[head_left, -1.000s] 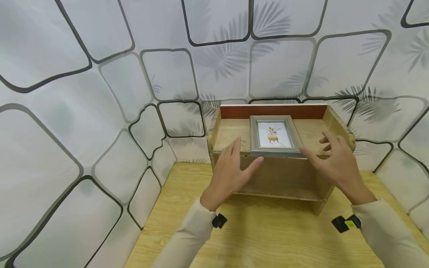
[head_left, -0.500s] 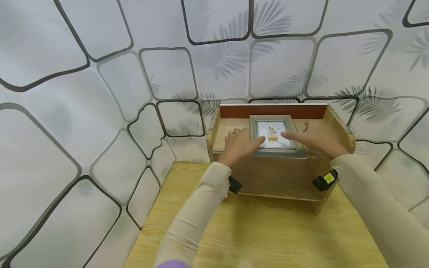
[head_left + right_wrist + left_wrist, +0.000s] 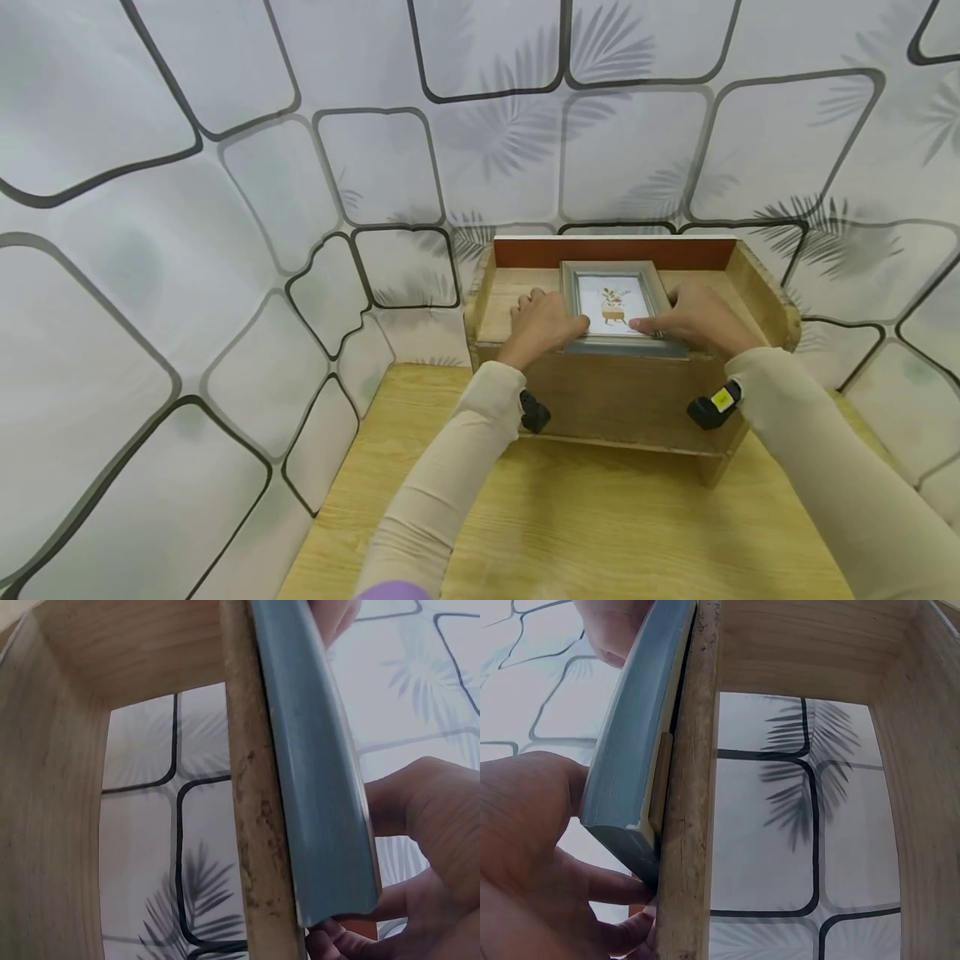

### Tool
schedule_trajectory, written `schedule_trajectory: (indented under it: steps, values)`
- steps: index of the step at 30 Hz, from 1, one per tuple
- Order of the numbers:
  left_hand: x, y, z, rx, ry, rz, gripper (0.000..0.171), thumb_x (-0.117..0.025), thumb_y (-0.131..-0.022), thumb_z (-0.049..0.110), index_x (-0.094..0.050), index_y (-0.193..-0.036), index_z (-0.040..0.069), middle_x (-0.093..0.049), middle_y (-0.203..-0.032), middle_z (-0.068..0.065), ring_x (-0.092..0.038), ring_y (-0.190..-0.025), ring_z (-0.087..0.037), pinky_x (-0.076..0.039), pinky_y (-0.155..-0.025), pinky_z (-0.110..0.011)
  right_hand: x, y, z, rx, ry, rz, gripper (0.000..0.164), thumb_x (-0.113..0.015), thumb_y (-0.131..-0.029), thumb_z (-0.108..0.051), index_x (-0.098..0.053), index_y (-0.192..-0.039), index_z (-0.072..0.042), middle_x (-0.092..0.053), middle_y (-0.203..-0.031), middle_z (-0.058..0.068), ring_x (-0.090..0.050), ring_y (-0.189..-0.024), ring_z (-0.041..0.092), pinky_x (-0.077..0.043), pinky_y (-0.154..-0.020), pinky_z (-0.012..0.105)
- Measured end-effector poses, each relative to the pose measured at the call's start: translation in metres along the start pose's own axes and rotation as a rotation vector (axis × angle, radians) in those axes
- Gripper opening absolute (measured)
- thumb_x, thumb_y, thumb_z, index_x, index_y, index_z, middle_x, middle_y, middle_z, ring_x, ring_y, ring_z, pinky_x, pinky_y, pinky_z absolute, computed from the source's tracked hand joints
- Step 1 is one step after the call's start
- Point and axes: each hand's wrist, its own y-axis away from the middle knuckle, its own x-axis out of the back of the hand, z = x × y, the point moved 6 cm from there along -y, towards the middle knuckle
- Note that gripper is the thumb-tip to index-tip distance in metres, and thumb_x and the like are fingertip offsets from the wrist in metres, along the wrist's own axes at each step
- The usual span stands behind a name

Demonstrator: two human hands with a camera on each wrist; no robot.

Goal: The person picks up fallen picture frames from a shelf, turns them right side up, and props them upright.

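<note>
A picture frame with a grey-silver border lies face up on the top board of a small wooden shelf. It shows a potted plant drawing. My left hand grips the frame's left side, thumb over the front border, fingers curled at the side edge. On the opposite side my right hand holds it likewise, its thumb on the lower right of the face. Both wrist views show the frame's blue-grey front edge close against the board's rough edge, with fingertips tucked low at its corners.
The shelf has raised side panels and a reddish back strip. It stands on a light wooden table. Patterned grey-white wall covering rises behind and to the left.
Both hands have moved inward and forward from beside the shelf's front onto the frame's two sides, and the fingers have taken hold of it. The frame and shelf look unmoved.
</note>
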Motion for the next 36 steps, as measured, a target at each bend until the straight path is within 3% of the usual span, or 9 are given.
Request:
schedule_trajectory:
  steps: [5, 8, 12, 15, 21, 25, 31, 36]
  values:
    - [0.003, 0.001, 0.003, -0.042, 0.048, 0.013, 0.04, -0.063, -0.093, 0.034, -0.057, -0.061, 0.011, -0.056, -0.086, -0.01, -0.048, -0.081, -0.027, -0.042, -0.08, -0.038, 0.003, 0.005, -0.003, 0.049, -0.06, 0.056, 0.066, -0.082, -0.083, -0.046, -0.065, -0.115, 0.009, -0.068, -0.109, 0.025, -0.06, -0.09, 0.031, -0.051, -0.074, 0.043]
    - [0.007, -0.001, 0.006, -0.07, 0.072, 0.034, 0.043, -0.063, -0.093, 0.03, -0.053, -0.055, 0.013, -0.054, -0.069, -0.006, -0.049, -0.066, -0.022, -0.043, -0.066, -0.032, 0.008, 0.006, -0.007, 0.067, -0.056, 0.106, 0.06, -0.084, -0.082, -0.046, -0.069, -0.112, 0.004, -0.07, -0.102, 0.021, -0.058, -0.087, 0.029, -0.049, -0.073, 0.043]
    - [0.015, -0.003, 0.013, -0.102, 0.09, 0.073, 0.043, -0.066, -0.092, 0.024, -0.046, -0.055, 0.014, -0.045, -0.06, -0.001, -0.043, -0.058, -0.017, -0.037, -0.054, -0.027, 0.017, 0.004, -0.01, -0.003, -0.016, 0.11, 0.081, -0.083, -0.081, -0.048, -0.059, -0.127, 0.014, -0.062, -0.121, 0.034, -0.059, -0.103, 0.047, -0.05, -0.085, 0.058]
    - [0.024, -0.003, 0.018, -0.109, 0.102, 0.117, 0.039, -0.067, -0.09, 0.021, -0.044, -0.06, 0.013, -0.043, -0.068, -0.001, -0.04, -0.066, -0.017, -0.034, -0.056, -0.026, 0.023, 0.002, -0.014, -0.06, 0.011, 0.113, 0.096, -0.081, -0.082, -0.05, -0.046, -0.136, 0.021, -0.05, -0.134, 0.041, -0.053, -0.115, 0.055, -0.047, -0.091, 0.064]
    - [0.037, -0.004, 0.025, -0.1, 0.127, 0.201, 0.025, -0.071, -0.09, 0.018, -0.052, -0.078, 0.008, -0.051, -0.088, -0.007, -0.043, -0.077, -0.019, -0.036, -0.062, -0.027, 0.036, 0.001, -0.024, -0.093, 0.044, 0.269, 0.08, -0.083, -0.079, -0.049, -0.057, -0.119, 0.015, -0.061, -0.11, 0.032, -0.056, -0.088, 0.04, -0.048, -0.072, 0.054]
    - [0.041, -0.006, 0.028, -0.101, 0.133, 0.261, 0.02, -0.072, -0.09, 0.02, -0.059, -0.095, 0.004, -0.057, -0.095, -0.009, -0.051, -0.086, -0.02, -0.043, -0.069, -0.03, 0.043, 0.001, -0.029, -0.104, 0.022, 0.348, 0.081, -0.085, -0.079, -0.048, -0.055, -0.122, 0.014, -0.059, -0.111, 0.032, -0.058, -0.092, 0.043, -0.048, -0.075, 0.057]
    - [0.044, -0.007, 0.031, -0.102, 0.186, 0.311, 0.038, -0.07, -0.092, 0.023, -0.061, -0.121, 0.0, -0.062, -0.109, -0.011, -0.059, -0.102, -0.024, -0.049, -0.085, -0.037, 0.051, 0.001, -0.037, -0.074, -0.025, 0.469, 0.087, -0.089, -0.077, -0.033, -0.046, -0.133, 0.018, -0.051, -0.124, 0.037, -0.05, -0.112, 0.054, -0.043, -0.094, 0.064]
    - [0.046, -0.006, 0.032, -0.096, 0.247, 0.328, 0.059, -0.069, -0.093, 0.02, -0.05, -0.144, -0.002, -0.062, -0.128, -0.016, -0.058, -0.12, -0.027, -0.046, -0.101, -0.039, 0.053, 0.002, -0.036, -0.048, -0.084, 0.548, 0.083, -0.088, -0.078, -0.024, -0.042, -0.134, 0.016, -0.047, -0.128, 0.036, -0.048, -0.113, 0.051, -0.041, -0.097, 0.062]
